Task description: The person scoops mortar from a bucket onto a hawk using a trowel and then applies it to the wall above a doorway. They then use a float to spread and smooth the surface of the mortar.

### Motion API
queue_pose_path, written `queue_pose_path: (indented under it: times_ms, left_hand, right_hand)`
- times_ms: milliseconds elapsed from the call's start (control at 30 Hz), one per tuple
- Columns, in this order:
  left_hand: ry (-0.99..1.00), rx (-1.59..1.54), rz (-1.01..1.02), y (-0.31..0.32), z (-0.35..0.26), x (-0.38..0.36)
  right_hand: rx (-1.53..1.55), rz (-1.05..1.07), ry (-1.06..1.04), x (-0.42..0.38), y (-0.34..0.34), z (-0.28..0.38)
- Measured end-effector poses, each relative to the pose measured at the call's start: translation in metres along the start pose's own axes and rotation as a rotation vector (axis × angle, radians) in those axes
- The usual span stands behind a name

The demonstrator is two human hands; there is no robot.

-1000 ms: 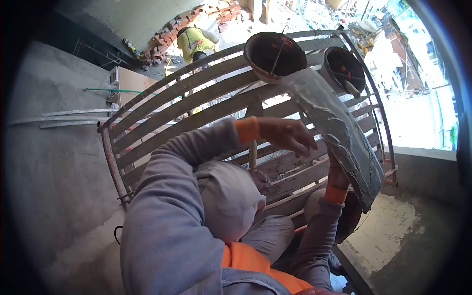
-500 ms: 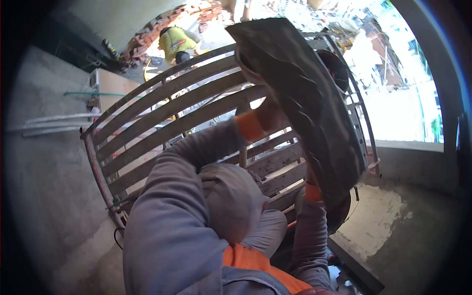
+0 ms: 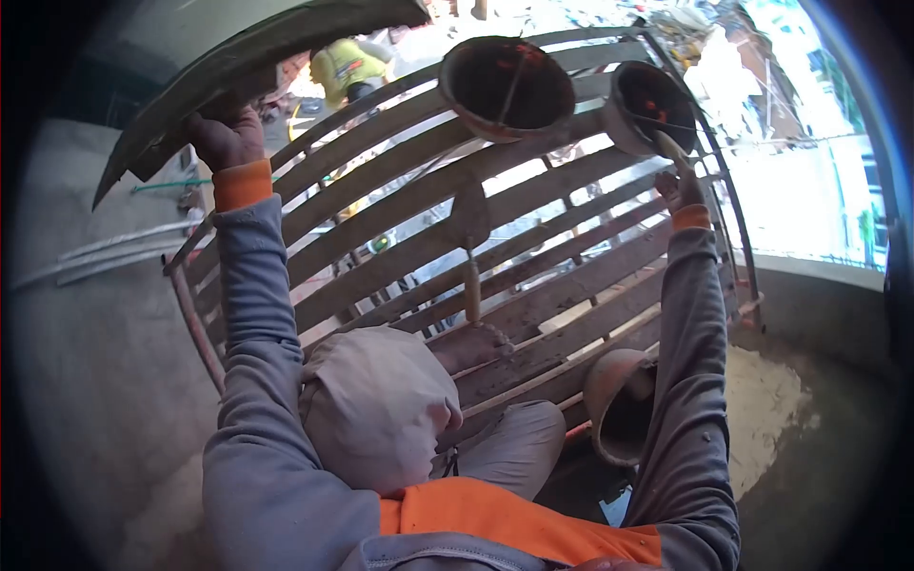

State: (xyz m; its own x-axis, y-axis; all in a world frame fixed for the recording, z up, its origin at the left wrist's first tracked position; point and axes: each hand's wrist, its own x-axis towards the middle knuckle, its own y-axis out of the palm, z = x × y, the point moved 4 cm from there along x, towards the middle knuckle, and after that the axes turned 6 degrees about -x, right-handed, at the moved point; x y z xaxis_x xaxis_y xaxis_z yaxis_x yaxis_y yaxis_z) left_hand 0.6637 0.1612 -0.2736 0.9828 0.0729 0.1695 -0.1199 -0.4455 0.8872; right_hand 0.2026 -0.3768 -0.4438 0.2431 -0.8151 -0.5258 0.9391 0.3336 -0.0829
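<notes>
Head view, nearest first: a tipped bucket (image 3: pixel 609 381) sits just inward of the right forearm. Farther out, between the hands, a wood-handled trowel (image 3: pixel 471 285) lies on the slatted platform (image 3: pixel 193 316), its grip toward a bare foot (image 3: pixel 476 347). The left hand (image 3: pixel 228 141), raised, is clenched under a long plastering board (image 3: pixel 257 57), which spans above it. A second ago the right hand propped that board on the right side; it has since swung across, so the left hand now seems to bear it alone. The right hand (image 3: pixel 678 186) is at a wooden handle (image 3: pixel 669 143) by the right bucket (image 3: pixel 621 128); I cannot tell whether its fingers grip. Another bucket (image 3: pixel 471 86) stands between and beyond both hands. Past the left hand, a person in yellow-green (image 3: pixel 357 65) bends down.
</notes>
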Motion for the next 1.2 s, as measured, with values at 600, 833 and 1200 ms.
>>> queue_pose_path:
  times_ms: [600,833,1200]
  left_hand:
    - [-0.097,-0.141,0.008,-0.008,0.008,-0.01]
    - [-0.147,-0.311,0.066,0.033,0.053,-0.06]
    - [0.207,0.375,0.351,0.09,0.123,-0.178]
  right_hand:
    - [0.629,0.156,-0.007,0.065,0.005,-0.079]
    - [0.725,0.164,-0.13,-0.106,0.007,-0.134]
    - [0.564,0.274,0.185,-0.288,-0.022,-0.244]
